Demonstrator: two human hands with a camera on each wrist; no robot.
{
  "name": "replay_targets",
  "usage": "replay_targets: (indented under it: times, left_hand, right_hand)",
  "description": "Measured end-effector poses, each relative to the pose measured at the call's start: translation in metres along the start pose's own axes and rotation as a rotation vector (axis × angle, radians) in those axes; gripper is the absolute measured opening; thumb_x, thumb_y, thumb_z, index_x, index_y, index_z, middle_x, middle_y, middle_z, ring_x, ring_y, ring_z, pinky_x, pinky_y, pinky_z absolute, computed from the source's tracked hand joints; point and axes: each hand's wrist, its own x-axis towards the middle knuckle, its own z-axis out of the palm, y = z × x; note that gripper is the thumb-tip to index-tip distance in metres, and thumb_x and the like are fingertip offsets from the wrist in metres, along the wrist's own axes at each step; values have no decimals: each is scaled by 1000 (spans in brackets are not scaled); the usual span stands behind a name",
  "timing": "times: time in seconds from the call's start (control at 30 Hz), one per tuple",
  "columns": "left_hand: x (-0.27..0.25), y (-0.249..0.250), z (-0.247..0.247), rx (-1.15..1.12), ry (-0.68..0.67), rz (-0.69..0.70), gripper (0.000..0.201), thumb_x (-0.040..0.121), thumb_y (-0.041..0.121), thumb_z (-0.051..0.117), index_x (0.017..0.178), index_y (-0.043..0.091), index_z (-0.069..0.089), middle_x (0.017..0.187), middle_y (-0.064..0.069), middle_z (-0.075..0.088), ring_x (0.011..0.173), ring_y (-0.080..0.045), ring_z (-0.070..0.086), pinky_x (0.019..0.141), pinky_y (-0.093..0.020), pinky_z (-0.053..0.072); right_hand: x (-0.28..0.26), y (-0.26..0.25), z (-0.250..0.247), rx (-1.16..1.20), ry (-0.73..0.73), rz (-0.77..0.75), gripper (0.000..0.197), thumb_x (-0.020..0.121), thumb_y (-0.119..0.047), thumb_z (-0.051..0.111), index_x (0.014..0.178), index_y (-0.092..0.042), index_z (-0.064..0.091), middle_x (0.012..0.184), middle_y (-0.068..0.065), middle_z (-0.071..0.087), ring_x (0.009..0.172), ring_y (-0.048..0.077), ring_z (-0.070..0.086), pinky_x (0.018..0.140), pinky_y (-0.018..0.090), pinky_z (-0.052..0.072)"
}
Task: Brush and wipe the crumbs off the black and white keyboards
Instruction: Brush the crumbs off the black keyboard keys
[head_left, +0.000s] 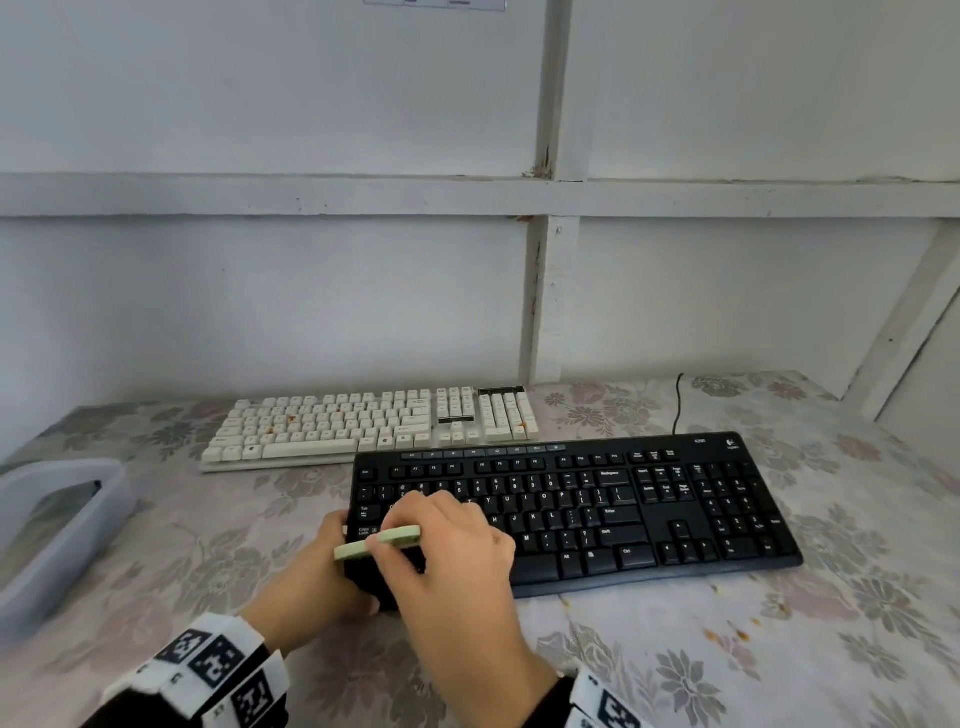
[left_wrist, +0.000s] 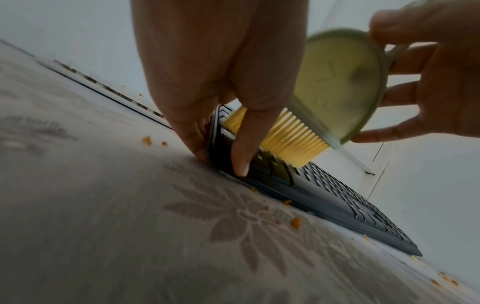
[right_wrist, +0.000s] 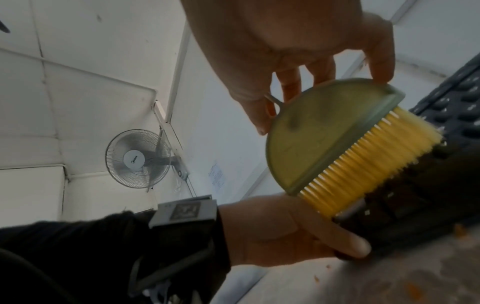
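- From the head view, the black keyboard (head_left: 576, 512) is seen lying on the worktop (head_left: 675, 649), which is covered in a flowered cloth, with the white keyboard (head_left: 371, 423) just behind it, nearer the wall.
- The left hand (head_left: 317, 577) is closed over the black keyboard's near left corner; in the left wrist view its fingers (left_wrist: 241, 148) are seen curled down over that edge to the cloth.
- The brush (head_left: 378, 541) is held in the right hand (head_left: 447, 551) above the left-end keys; from the head only its pale green edge is shown.
- Its half-round green body and yellow bristles (right_wrist: 369, 164) are given by the wrist views alone, with the bristle tips meeting the keys and the fingertips pinching the rim.
- Orange crumbs (left_wrist: 295, 222) on the cloth beside the keyboard's front edge are made plain in the left wrist view; some are also seen on the white keyboard's keys from the head.
- A translucent tub (head_left: 57, 530) is seen at the left only from the head, a wall fan (right_wrist: 137, 158) only from the right wrist.
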Motion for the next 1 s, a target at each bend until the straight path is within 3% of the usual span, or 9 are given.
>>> replay_targets:
  times: [0.17, 0.27, 0.37, 0.43, 0.5, 0.6, 0.7, 0.83, 1.0]
  left_hand:
    - [2, -6, -2, -103, -32, -16, 83, 64, -1, 71, 134, 18, 29, 104, 1, 61, 95, -14, 60, 82, -34, 52]
    - [2, -10, -4, -136, -55, -18, 94, 51, 8, 70, 133, 22, 28, 107, 0, 63, 99, -19, 62, 89, -45, 51]
    - [3, -9, -2, -142, -47, -8, 93, 53, 7, 70, 133, 22, 26, 105, -1, 64, 96, -18, 62, 86, -42, 52]
    - [4, -9, -2, -136, -46, -12, 88, 60, 0, 70, 133, 21, 26, 106, -1, 63, 97, -19, 62, 85, -41, 52]
    - [4, -10, -2, -147, -52, -13, 87, 59, 0, 70, 131, 23, 26, 107, -1, 62, 98, -18, 61, 86, -42, 52]
    - [5, -12, -2, -176, -69, -11, 87, 57, 1, 71, 129, 25, 27, 109, 0, 61, 101, -17, 60, 89, -42, 51]
    - [6, -14, -2, -179, -66, -6, 86, 58, 1, 71, 127, 28, 27, 110, 0, 61, 102, -17, 59, 91, -42, 50]
    - [7, -15, -1, -184, -62, -9, 85, 57, 2, 71, 124, 30, 27, 110, 0, 61, 102, -18, 59, 91, -43, 50]
    - [8, -17, 0, -176, -62, -15, 81, 66, -7, 69, 123, 31, 27, 108, 0, 62, 99, -19, 60, 90, -42, 50]
  right_hand:
    - [-4, 13, -3, -159, 123, 33, 10, 86, -42, 42, 90, -36, 48, 94, -16, 56, 96, 10, 50, 91, 39, 34]
    - [-5, 23, -18, -136, 109, 84, 9, 94, -39, 46, 97, -33, 51, 102, -15, 52, 104, 8, 42, 98, 34, 27]
    - [-5, 16, -20, 1, 116, 32, 6, 91, -41, 48, 92, -35, 48, 96, -15, 53, 98, 2, 41, 93, 30, 30]
    - [-7, 14, -13, 70, 91, 13, 15, 83, -50, 42, 94, -39, 44, 92, -15, 54, 95, -1, 42, 89, 31, 36]
    - [-10, 21, -11, 32, 91, 17, 22, 80, -54, 37, 97, -40, 41, 93, -16, 54, 95, -3, 42, 88, 28, 32]
    - [-11, 34, -23, -36, 155, 67, 8, 89, -43, 49, 88, -36, 46, 90, -16, 54, 92, 0, 42, 93, 31, 33]
    - [-12, 34, -31, -78, 190, 68, 7, 88, -41, 46, 85, -35, 47, 86, -17, 52, 93, 1, 41, 100, 34, 30]
    - [-15, 40, -36, 125, 176, 67, 13, 87, -31, 60, 79, -33, 51, 95, -16, 56, 93, 2, 47, 89, 39, 42]
    - [-16, 59, -52, 28, 345, 88, 15, 85, -22, 62, 81, -31, 50, 83, -13, 57, 87, 6, 46, 84, 42, 44]
